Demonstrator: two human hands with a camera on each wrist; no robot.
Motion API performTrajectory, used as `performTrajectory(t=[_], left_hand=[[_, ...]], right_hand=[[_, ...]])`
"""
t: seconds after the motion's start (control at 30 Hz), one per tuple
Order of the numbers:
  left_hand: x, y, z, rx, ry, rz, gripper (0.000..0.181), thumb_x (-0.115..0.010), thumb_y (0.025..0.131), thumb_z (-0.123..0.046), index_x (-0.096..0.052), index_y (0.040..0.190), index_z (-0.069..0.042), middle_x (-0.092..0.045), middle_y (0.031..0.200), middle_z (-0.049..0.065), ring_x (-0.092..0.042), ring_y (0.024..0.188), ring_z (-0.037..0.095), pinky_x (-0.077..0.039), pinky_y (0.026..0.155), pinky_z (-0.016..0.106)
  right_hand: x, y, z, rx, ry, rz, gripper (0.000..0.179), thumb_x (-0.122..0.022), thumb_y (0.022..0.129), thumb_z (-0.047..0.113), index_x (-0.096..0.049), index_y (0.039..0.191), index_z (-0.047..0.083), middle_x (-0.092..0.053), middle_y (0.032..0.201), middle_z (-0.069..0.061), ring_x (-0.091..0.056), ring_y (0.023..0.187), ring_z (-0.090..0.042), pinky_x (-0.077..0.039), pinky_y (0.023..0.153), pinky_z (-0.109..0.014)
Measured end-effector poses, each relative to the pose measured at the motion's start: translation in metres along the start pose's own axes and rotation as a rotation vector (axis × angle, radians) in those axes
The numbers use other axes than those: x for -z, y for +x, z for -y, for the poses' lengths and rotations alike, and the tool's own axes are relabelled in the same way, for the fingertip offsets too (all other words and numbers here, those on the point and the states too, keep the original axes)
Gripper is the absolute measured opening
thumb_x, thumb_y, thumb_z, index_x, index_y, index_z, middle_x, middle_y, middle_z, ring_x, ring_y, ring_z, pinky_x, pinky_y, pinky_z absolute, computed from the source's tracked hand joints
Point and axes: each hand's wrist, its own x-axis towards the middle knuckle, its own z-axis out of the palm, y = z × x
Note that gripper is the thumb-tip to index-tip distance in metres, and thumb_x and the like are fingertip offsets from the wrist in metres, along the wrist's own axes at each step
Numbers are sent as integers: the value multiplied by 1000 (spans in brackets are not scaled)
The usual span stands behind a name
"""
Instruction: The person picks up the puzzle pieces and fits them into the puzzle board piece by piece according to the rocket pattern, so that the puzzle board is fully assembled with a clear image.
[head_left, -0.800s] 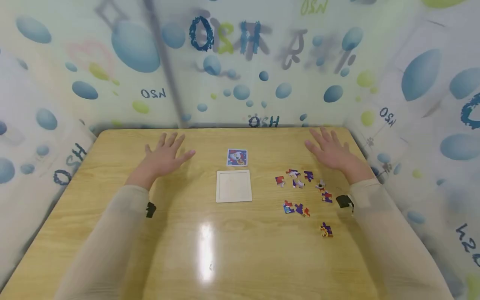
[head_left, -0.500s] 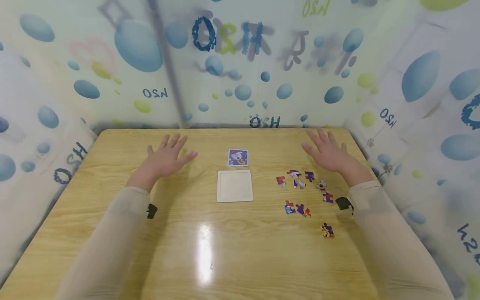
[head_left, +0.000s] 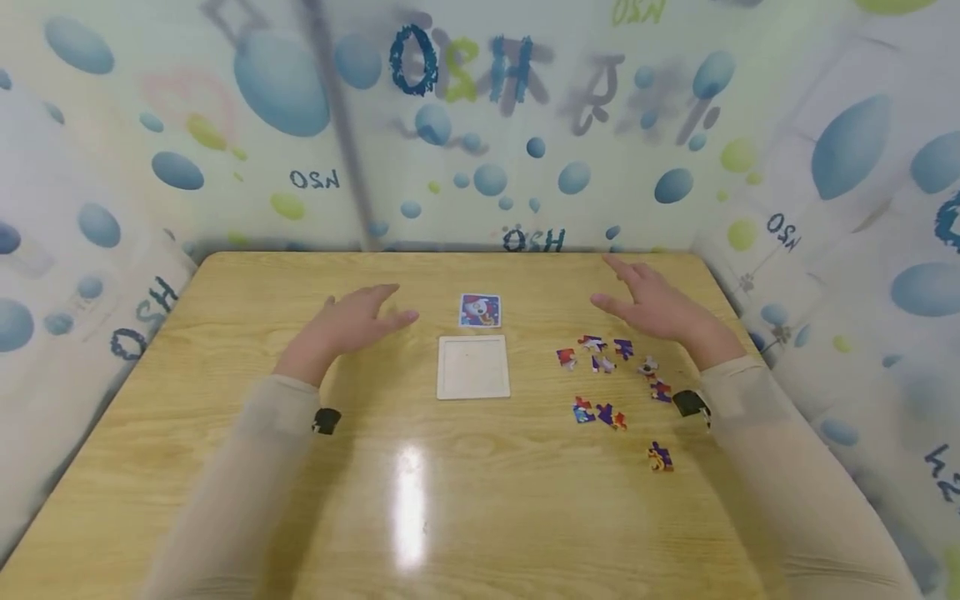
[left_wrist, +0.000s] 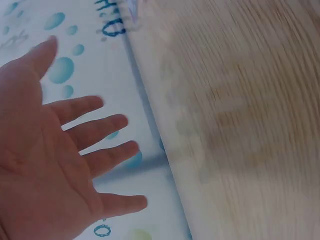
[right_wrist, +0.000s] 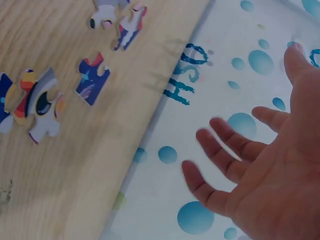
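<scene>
My left hand [head_left: 352,323] is held over the table's left half, its thumb toward the picture card; in the left wrist view its palm [left_wrist: 45,155] shows with the fingers spread, holding nothing. On the right, my right hand [head_left: 652,307] hovers behind the loose jigsaw pieces [head_left: 602,364], also holding nothing, its fingers slightly bent in the right wrist view. Between the hands lies a pale square puzzle frame [head_left: 472,367]. Just behind it is a small picture card [head_left: 480,311] with a white cartoon figure. A purple jigsaw piece [right_wrist: 93,80] lies near the table edge in the right wrist view.
The wooden table [head_left: 480,517] reaches to a patterned curtain [head_left: 480,125] at the back, with more curtain on both sides. One jigsaw piece [head_left: 660,457] lies apart, nearest the front. Dark wrist cameras [head_left: 326,421] sit under both wrists.
My left hand has shifted right, toward the picture card, and turned more on its side. My right hand has moved slightly left and also tilted. The jigsaw pieces, frame and card stay in place.
</scene>
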Motion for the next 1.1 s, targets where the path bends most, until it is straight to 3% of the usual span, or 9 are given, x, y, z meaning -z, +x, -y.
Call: performTrajectory(t=[0.13,0.3,0.37,0.57,0.77,0.9,1.1], left_hand=[[-12,0,-12,-36,-38,53,87,-44,98,-69,-32,159,-9,-36,161,18,-31,148,43,-17,116,71],[-31,4,-27,-111,-50,89,85,-62,96,-58,-37,156,-4,-42,156,21,-38,144,41,-30,118,57],[-37,5,-32,-127,-48,107,90,-67,92,-58,-36,156,-3,-41,157,21,-37,145,41,-29,118,58],[-52,5,-40,-100,36,139,108,-76,78,-69,-32,160,-13,-27,166,15,-20,152,42,-14,112,77],[-58,5,-42,-89,61,168,114,-82,72,-67,-29,162,-21,-16,169,11,-7,154,44,-6,110,80],[-59,3,-42,-78,85,196,112,-81,73,-67,-29,162,-22,-12,170,10,-4,154,43,-6,111,80],[-57,1,-50,-60,90,208,108,-80,75,-66,-30,162,-26,-8,170,14,1,153,46,-3,110,80]], right_hand=[[-9,4,-2,43,45,3,86,-52,99,61,-19,163,13,-51,136,-25,-58,113,-40,-49,92,-58],[-21,8,-4,76,85,30,79,-59,98,55,-30,160,16,-63,110,-10,-64,89,-23,-55,75,-41],[-26,9,-3,90,108,52,74,-61,99,51,-34,159,16,-65,108,-8,-65,90,-23,-56,75,-39],[-45,11,-1,104,193,161,63,-66,100,38,-43,153,14,-66,108,-6,-68,93,-24,-57,74,-38],[-59,8,-7,89,213,250,52,-71,98,29,-51,143,12,-66,95,-5,-64,78,-21,-56,71,-38],[-64,5,-9,93,223,261,48,-72,96,27,-54,138,11,-60,84,-5,-57,68,-21,-52,64,-36],[-67,6,-10,117,185,235,41,-74,95,25,-61,131,10,-57,78,-2,-52,67,-17,-46,62,-33]])
